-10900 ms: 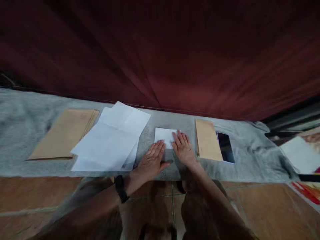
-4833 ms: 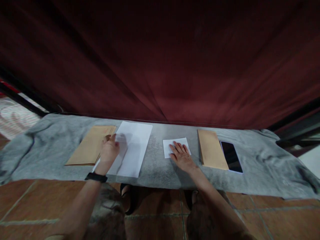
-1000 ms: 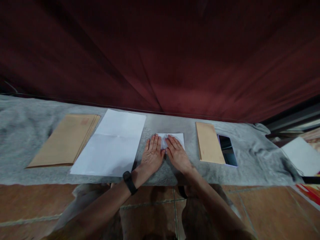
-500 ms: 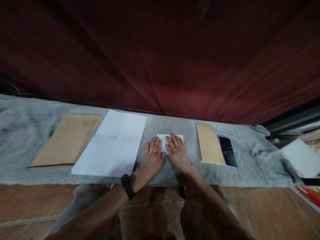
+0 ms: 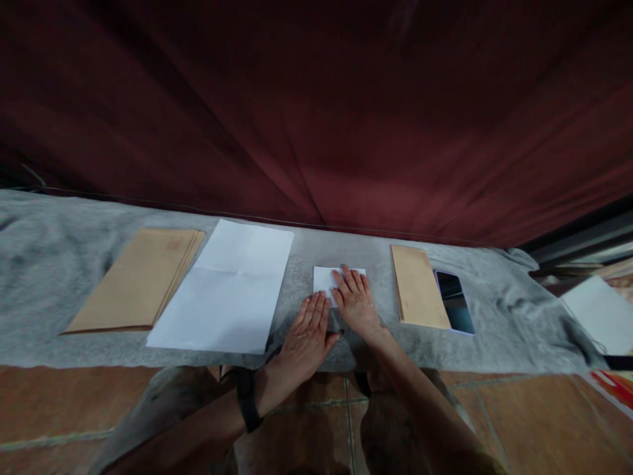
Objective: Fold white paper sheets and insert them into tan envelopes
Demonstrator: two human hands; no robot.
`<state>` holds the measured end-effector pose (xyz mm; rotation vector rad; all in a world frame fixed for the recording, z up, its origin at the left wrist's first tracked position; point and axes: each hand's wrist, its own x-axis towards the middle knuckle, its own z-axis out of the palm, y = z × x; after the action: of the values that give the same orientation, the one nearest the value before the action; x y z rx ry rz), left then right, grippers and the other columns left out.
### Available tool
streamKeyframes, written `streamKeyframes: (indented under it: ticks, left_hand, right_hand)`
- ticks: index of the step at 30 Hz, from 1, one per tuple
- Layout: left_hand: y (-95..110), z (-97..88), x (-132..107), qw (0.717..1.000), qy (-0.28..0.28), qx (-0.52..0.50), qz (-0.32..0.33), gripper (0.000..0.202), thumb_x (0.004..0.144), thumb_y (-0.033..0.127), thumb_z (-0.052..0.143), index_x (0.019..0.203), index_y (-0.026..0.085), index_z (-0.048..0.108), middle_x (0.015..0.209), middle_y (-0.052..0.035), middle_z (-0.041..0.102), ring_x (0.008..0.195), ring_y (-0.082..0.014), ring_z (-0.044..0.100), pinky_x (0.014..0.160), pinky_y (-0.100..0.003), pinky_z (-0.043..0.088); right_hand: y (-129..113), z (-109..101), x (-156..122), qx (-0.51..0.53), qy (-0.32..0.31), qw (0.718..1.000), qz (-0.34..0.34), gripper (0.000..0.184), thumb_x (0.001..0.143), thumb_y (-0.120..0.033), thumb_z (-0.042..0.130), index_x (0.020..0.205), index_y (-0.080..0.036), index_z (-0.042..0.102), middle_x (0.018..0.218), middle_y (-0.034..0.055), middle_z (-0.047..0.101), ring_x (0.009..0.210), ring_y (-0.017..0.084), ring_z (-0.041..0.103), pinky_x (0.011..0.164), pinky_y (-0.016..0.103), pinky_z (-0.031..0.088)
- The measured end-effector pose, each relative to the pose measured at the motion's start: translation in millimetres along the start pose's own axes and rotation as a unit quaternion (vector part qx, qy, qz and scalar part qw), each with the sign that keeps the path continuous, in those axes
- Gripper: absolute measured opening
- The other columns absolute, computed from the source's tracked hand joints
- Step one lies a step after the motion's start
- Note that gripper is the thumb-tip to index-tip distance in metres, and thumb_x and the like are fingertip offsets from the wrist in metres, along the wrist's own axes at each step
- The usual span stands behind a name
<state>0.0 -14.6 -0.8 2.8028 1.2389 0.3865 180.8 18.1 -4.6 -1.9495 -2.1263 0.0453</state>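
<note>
A small folded white paper (image 5: 322,280) lies on the grey cloth in front of me. My right hand (image 5: 357,305) rests flat on its right half, fingers stretched out and slightly spread. My left hand (image 5: 307,333) lies flat at the paper's lower left, fingertips at its near edge and thumb pointing right. A black band is on my left wrist. To the left is a stack of large white sheets (image 5: 232,284) with a crease across the top one. The paper's near edge is partly hidden by my hands.
Large brown envelopes (image 5: 133,280) are stacked at the far left. Smaller brown envelopes (image 5: 419,287) lie to the right, beside a phone (image 5: 455,302) with a pale purple edge. The grey cloth (image 5: 514,316) covers a narrow bench before a dark red curtain (image 5: 316,119).
My left hand has slid back toward me, off most of the small paper, uncovering its left side. My right hand stays pressed on it. The view has shifted slightly.
</note>
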Motion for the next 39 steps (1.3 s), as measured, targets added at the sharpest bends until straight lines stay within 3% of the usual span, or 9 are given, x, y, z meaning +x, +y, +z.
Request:
streamKeyframes:
  ticks: [8,14,21,24,29,39]
  left_hand:
    - [4,0.4,2,1.0,0.005,-0.016,0.025,0.063,0.1,0.04,0.048,0.15,0.002,0.042,0.157,-0.0245,0.042,0.15,-0.0316,0.036,0.121,-0.05,0.036]
    - [6,1.7,4,1.0,-0.012,0.005,0.024,0.064,0.1,0.042,0.049,0.148,0.0,0.045,0.156,-0.0264,0.043,0.149,-0.0334,0.037,0.12,-0.049,0.037]
    - [8,-1.2,7,0.999,-0.023,0.021,0.024,0.066,0.099,0.044,0.051,0.146,-0.002,0.047,0.155,-0.028,0.043,0.149,-0.0343,0.037,0.119,-0.048,0.037]
    - [10,-2.5,7,0.999,-0.023,0.032,0.024,0.064,0.099,0.043,0.051,0.144,-0.002,0.05,0.154,-0.0282,0.045,0.148,-0.0346,0.039,0.119,-0.048,0.038]
    - [11,-1.9,6,0.999,-0.022,0.033,0.016,0.059,0.097,0.043,0.056,0.135,-0.002,0.059,0.146,-0.0286,0.054,0.142,-0.036,0.048,0.116,-0.049,0.041]
    - [15,-4.4,3,0.998,-0.034,0.06,0.01,0.06,0.096,0.047,0.059,0.13,-0.001,0.064,0.14,-0.0275,0.06,0.137,-0.036,0.053,0.114,-0.047,0.041]
  right_hand:
    - [4,3,3,0.001,0.025,1.0,0.015,0.05,0.106,-0.037,0.04,0.152,-0.019,0.048,0.164,0.0144,0.036,0.152,0.033,0.031,0.12,0.055,0.029]
    - [10,5,2,0.0,0.035,0.999,0.023,0.051,0.106,-0.038,0.041,0.154,-0.019,0.046,0.164,0.016,0.035,0.152,0.033,0.031,0.12,0.055,0.032]
    - [15,2,1,-0.002,0.058,0.997,0.054,0.053,0.106,-0.038,0.04,0.152,-0.011,0.046,0.165,0.0203,0.03,0.153,0.034,0.03,0.119,0.056,0.033]
    - [7,-7,6,0.022,0.055,0.998,0.007,0.054,0.108,-0.039,0.034,0.154,-0.012,0.044,0.166,0.0159,0.031,0.155,0.03,0.026,0.122,0.055,0.03]
    - [-15,-15,12,0.096,-0.042,0.985,-0.134,0.05,0.109,-0.036,0.028,0.151,-0.019,0.05,0.162,0.0042,0.04,0.153,0.021,0.03,0.127,0.045,0.027]
    - [-25,-10,20,0.113,-0.064,0.985,-0.116,0.049,0.11,-0.037,0.029,0.151,-0.019,0.049,0.161,0.0039,0.041,0.152,0.022,0.034,0.128,0.046,0.024]
